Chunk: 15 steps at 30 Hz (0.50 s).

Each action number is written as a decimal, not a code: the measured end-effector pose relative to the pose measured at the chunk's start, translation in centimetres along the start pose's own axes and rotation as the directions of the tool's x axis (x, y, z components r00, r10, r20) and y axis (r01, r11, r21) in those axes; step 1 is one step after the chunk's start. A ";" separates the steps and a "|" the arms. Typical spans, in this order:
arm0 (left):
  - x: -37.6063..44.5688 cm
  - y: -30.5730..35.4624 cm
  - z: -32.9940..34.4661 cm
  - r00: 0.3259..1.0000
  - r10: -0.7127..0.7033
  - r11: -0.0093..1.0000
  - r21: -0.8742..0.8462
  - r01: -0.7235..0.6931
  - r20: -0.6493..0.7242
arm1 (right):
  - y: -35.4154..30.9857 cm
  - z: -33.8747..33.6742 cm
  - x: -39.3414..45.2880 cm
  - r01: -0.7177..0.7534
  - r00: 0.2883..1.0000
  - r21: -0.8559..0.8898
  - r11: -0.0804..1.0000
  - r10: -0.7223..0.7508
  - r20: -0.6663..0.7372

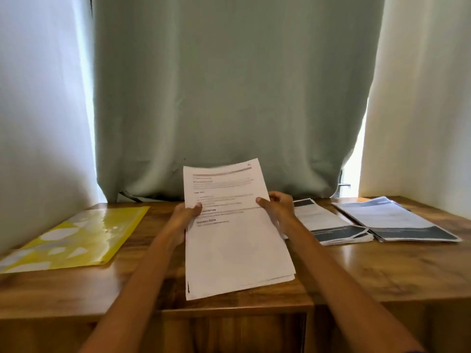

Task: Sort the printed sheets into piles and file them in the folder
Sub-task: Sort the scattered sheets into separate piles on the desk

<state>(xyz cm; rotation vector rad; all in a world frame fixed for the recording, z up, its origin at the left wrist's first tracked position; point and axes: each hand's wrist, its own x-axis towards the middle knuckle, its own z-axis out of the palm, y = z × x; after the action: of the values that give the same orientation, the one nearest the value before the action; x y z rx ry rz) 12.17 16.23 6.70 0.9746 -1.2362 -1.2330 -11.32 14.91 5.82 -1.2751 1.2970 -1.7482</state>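
The left hand [187, 212] and right hand [277, 206] each pinched a side edge of a stack of sheets [234, 235], thumbs on top, holding it tilted above the middle of the desk [382, 271]. A yellow folder [76, 238] lay flat to the left; two piles [328, 222] [392, 219] of printed sheets lay side by side to the right, before a curtain [229, 98]

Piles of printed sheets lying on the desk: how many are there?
2. One pile lies just right of the right hand; the second pile lies farther right. Both hands hold another stack above the desk.
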 end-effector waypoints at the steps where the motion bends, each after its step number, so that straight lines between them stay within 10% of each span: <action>1: -0.7 -0.1 -0.3 1.000 0.004 1.000 -0.011 -0.004 0.023 | 0.0 -0.1 -0.4 0.003 1.000 0.021 1.000 -0.002 -0.028; 15: 2.2 -5.5 -1.2 1.000 0.004 0.991 -0.132 -0.006 -0.018 | 4.9 -1.6 1.1 -0.109 0.991 0.106 0.988 0.100 0.086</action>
<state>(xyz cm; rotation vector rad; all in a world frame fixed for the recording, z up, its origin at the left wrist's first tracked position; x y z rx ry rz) 12.43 13.26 1.44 0.8832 -1.1279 -1.2828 -13.52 12.83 1.54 -1.1816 1.1832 -1.6549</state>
